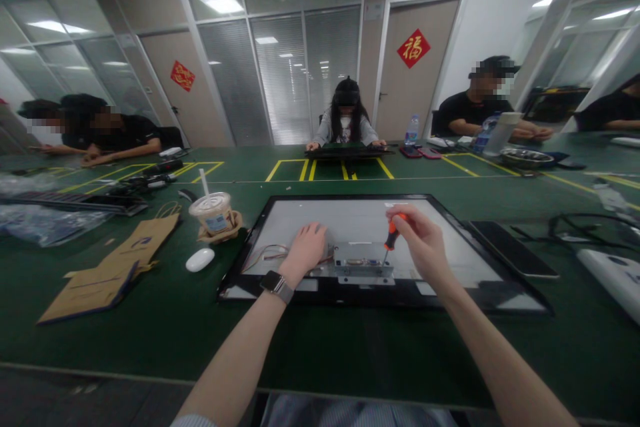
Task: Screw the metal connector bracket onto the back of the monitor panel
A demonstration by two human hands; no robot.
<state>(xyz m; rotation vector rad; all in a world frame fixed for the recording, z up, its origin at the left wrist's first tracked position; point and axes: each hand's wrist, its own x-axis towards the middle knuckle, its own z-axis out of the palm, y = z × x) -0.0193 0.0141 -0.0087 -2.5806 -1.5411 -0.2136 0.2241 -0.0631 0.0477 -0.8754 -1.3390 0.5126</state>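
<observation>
My right hand (pixel 419 240) grips a red and black screwdriver (pixel 393 235) by its handle. The shaft points down, its tip at the right part of a metal bracket (pixel 367 273) with connector ports. That bracket sits along the near edge of a flat display panel (pixel 300 213), which lies with a pale surface and black frame facing up. My left hand (pixel 306 250) rests on the panel just left of the bracket, fingers stretched out, a watch (pixel 277 285) on the wrist. Thin wires (pixel 273 251) run out to the left of this hand.
Left of the panel are a white mouse (pixel 200 259), a drink cup with straw (pixel 211 209) and a brown paper bag (pixel 125 257). A black phone-like slab (pixel 513 250) and a white device (pixel 613 283) lie right. Across the green table, a person (pixel 347 113) handles another dark panel.
</observation>
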